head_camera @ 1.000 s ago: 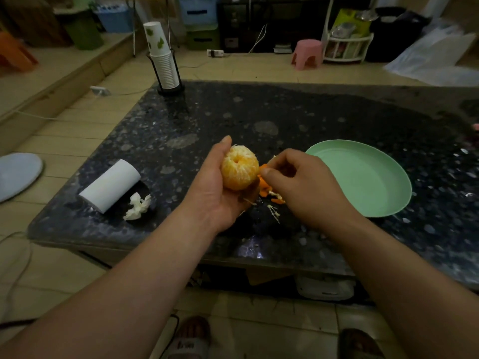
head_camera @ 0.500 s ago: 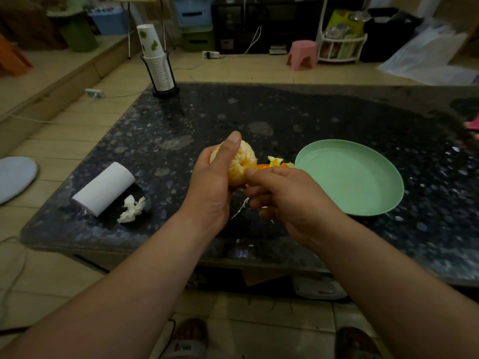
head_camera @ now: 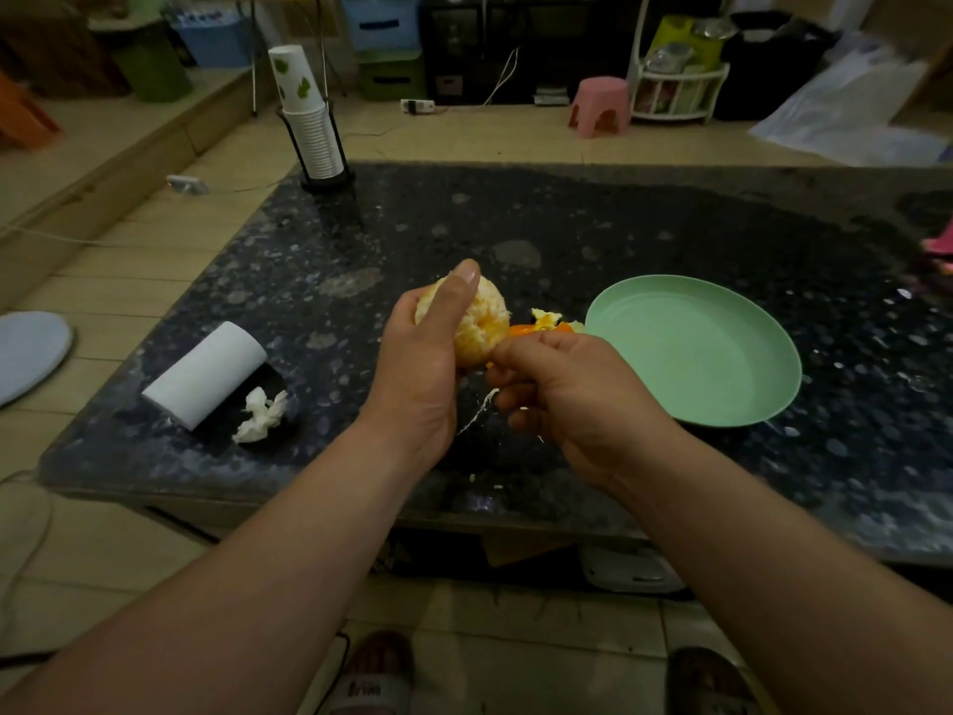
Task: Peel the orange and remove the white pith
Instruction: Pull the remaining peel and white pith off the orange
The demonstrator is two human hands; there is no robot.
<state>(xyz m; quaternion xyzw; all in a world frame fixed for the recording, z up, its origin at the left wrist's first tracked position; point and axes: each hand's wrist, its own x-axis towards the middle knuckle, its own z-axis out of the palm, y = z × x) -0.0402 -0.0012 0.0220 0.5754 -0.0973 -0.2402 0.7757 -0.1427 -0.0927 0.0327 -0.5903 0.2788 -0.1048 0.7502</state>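
Note:
My left hand (head_camera: pixel 420 363) holds the peeled orange (head_camera: pixel 479 322) above the dark stone table (head_camera: pixel 567 234), thumb laid over its top. Pale pith still streaks the fruit's surface. My right hand (head_camera: pixel 572 394) is against the orange's lower right side, fingertips pinched there. A thin white pith strand (head_camera: pixel 477 412) hangs below between the two hands. Orange peel pieces (head_camera: pixel 546 323) lie on the table just behind my right hand, partly hidden by it.
A light green plate (head_camera: pixel 696 348) sits right of the hands. At the left lie a white paper roll (head_camera: pixel 206 371) and a crumpled tissue (head_camera: pixel 260 415). A stack of paper cups in a black holder (head_camera: pixel 309 131) stands at the far left corner.
My left hand turned the orange and its thumb came over the top. My right hand moved from the peel pieces to the fruit's lower side, and a pith strand now hangs down.

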